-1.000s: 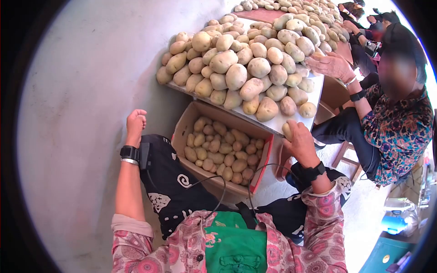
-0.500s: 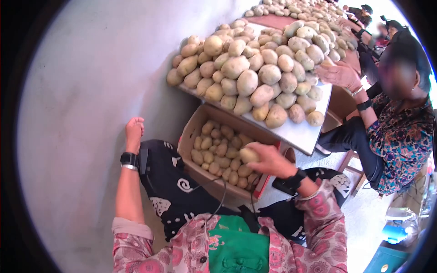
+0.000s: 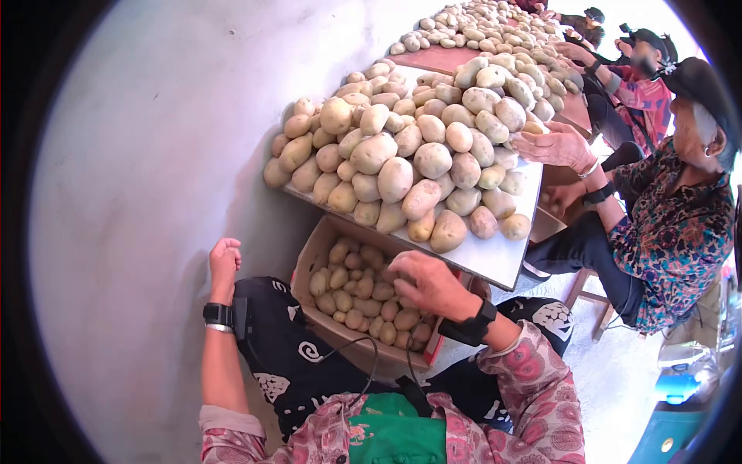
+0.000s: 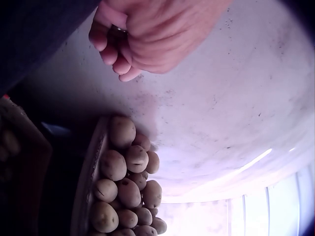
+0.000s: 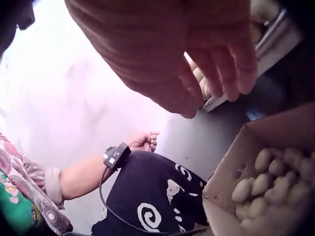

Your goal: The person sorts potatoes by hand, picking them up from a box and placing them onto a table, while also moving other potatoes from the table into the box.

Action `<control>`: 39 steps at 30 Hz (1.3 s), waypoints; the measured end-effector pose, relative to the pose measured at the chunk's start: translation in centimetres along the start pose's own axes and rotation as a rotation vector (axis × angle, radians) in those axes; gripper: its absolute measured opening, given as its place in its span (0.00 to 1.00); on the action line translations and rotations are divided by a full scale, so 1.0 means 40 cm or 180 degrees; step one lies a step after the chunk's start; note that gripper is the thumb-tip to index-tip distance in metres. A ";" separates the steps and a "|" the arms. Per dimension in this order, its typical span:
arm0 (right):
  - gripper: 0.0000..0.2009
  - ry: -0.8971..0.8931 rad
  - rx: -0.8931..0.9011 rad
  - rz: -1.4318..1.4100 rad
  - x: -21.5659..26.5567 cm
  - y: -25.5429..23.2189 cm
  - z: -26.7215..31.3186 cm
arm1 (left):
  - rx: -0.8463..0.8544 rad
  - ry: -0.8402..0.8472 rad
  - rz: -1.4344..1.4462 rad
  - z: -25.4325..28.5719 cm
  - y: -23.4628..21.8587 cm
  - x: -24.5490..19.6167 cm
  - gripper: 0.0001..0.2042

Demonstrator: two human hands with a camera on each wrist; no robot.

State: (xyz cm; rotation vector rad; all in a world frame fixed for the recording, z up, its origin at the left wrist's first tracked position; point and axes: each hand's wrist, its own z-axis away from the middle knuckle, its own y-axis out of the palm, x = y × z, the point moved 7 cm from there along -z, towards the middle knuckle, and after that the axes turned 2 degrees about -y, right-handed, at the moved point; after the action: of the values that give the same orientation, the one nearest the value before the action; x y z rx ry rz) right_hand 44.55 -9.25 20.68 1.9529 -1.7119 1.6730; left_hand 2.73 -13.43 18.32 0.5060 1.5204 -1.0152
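Observation:
My right hand point(image 3: 429, 282) hovers over the cardboard box point(image 3: 305, 290), its fingers loosely bent and nothing between them. Inside the box lie many small potatoes point(image 3: 352, 282), partly hidden by that hand. In the right wrist view the right hand's fingers point(image 5: 221, 73) hang downward, apart from each other. My left hand point(image 3: 224, 261) is idle above my left knee, near the wall, with its fingers loosely curled and holding nothing. Larger potatoes point(image 3: 394, 178) are heaped on the white tabletop point(image 3: 495, 255) just beyond the box.
A person in a flowered shirt point(image 3: 680, 216) sits at the right, one hand point(image 3: 556, 147) at the heap. Farther back, more people sit along the table beside more potatoes point(image 3: 471, 27). A pale wall point(image 3: 154, 155) runs along the left. A wooden stool point(image 3: 591, 298) stands at the right.
My right hand carried a potato from the table's edge leftward over the box and has let it go. The left hand has dropped slightly in view. The seated person's head has turned.

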 end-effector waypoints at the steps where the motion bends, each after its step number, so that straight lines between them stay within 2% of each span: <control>1: 0.10 0.0021 -0.0245 0.0006 0.004 -0.038 -0.011 | -0.0047 0.0010 -0.0013 0.006 0.003 -0.006 0.08; 2: 0.08 0.0082 -0.0493 0.0077 0.003 -0.075 -0.021 | -0.0040 0.0031 0.0001 0.009 0.005 -0.006 0.08; 3: 0.08 0.0070 -0.0505 0.0093 0.000 -0.097 -0.030 | -0.0076 0.0102 -0.0006 0.013 0.003 -0.010 0.08; 5: 0.06 0.0386 -0.0872 0.0351 -0.025 -0.161 -0.035 | -0.0110 0.0183 -0.0007 0.002 0.008 -0.018 0.08; 7: 0.05 0.0472 -0.1025 0.0294 -0.029 -0.197 -0.043 | 0.0044 0.0561 -0.0067 0.003 0.029 -0.030 0.08; 8: 0.06 0.0556 -0.1102 0.0383 -0.028 -0.215 -0.048 | 0.0028 0.0554 -0.0057 0.004 0.031 -0.025 0.08; 9: 0.06 0.0627 -0.1195 0.0481 -0.028 -0.232 -0.052 | 0.0255 0.0505 0.0060 0.002 0.051 -0.025 0.08; 10: 0.07 0.0627 -0.1276 0.0362 -0.036 -0.236 -0.053 | 0.0483 0.0473 0.0177 -0.003 0.075 -0.030 0.08; 12: 0.07 0.0673 -0.1243 0.0282 -0.026 -0.235 -0.063 | 0.0428 0.0667 0.0124 -0.014 0.113 -0.036 0.09; 14: 0.06 0.0839 -0.1205 0.0014 -0.024 -0.215 -0.067 | 0.0465 0.1015 -0.0092 0.002 0.182 -0.092 0.12; 15: 0.06 0.0816 -0.1246 0.0017 -0.026 -0.207 -0.062 | 0.0547 0.1227 -0.0254 0.010 0.239 -0.154 0.14; 17: 0.06 0.0142 -0.0533 0.0689 -0.009 -0.143 -0.076 | 0.0708 0.1525 -0.0264 0.030 0.345 -0.297 0.18; 18: 0.06 0.0123 -0.0587 0.0687 -0.012 -0.129 -0.076 | 0.0866 0.1607 -0.0243 0.039 0.396 -0.367 0.20; 19: 0.05 -0.0012 -0.0326 0.0623 -0.008 -0.097 -0.074 | 0.1032 0.1671 -0.0209 0.043 0.449 -0.421 0.21; 20: 0.05 -0.0144 -0.0054 0.0566 -0.001 -0.073 -0.067 | 0.1063 0.2020 -0.0416 0.041 0.499 -0.466 0.23; 21: 0.05 -0.0162 -0.0086 0.0582 0.004 -0.072 -0.060 | 0.1078 0.2379 -0.0627 0.035 0.541 -0.504 0.26; 22: 0.05 -0.0103 0.0072 0.0623 0.001 -0.061 -0.058 | 0.1076 0.2420 -0.0645 0.013 0.576 -0.517 0.26; 24: 0.05 -0.0068 0.0171 0.0666 0.006 -0.058 -0.053 | 0.0729 0.3284 -0.1502 0.007 0.645 -0.551 0.28; 27: 0.05 -0.0115 0.0060 0.0606 0.016 -0.089 -0.041 | 0.1050 0.3115 -0.1885 -0.038 0.723 -0.558 0.29; 28: 0.05 -0.0094 0.0035 0.0597 0.014 -0.104 -0.039 | 0.1053 0.2967 -0.1942 -0.060 0.741 -0.549 0.27; 30: 0.05 -0.0151 -0.0083 0.0744 0.006 -0.152 -0.035 | 0.0982 0.3005 -0.2156 -0.108 0.775 -0.537 0.27; 31: 0.05 -0.0298 -0.0369 0.1028 0.009 -0.182 -0.036 | 0.0885 0.3032 -0.2362 -0.128 0.789 -0.519 0.27; 32: 0.03 -0.0151 -0.0715 0.0753 -0.031 -0.197 -0.015 | 0.0936 0.2973 -0.2379 -0.144 0.797 -0.511 0.26; 33: 0.03 0.0014 -0.0859 0.0456 -0.017 -0.233 -0.008 | 0.0976 0.2933 -0.2395 -0.153 0.801 -0.519 0.26; 36: 0.03 0.0064 -0.0990 0.0588 -0.024 -0.275 0.003 | 0.1124 0.2833 -0.2103 -0.124 0.797 -0.531 0.23; 39: 0.03 0.0152 -0.1033 0.0753 -0.007 -0.307 0.006 | 0.0916 0.2650 -0.1696 -0.111 0.770 -0.551 0.20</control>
State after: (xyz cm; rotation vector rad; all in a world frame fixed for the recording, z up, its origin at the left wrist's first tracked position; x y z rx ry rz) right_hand 53.70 -4.49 27.32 1.6088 -2.1081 1.3758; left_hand 29.50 11.42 29.30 0.8126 2.3378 -1.5608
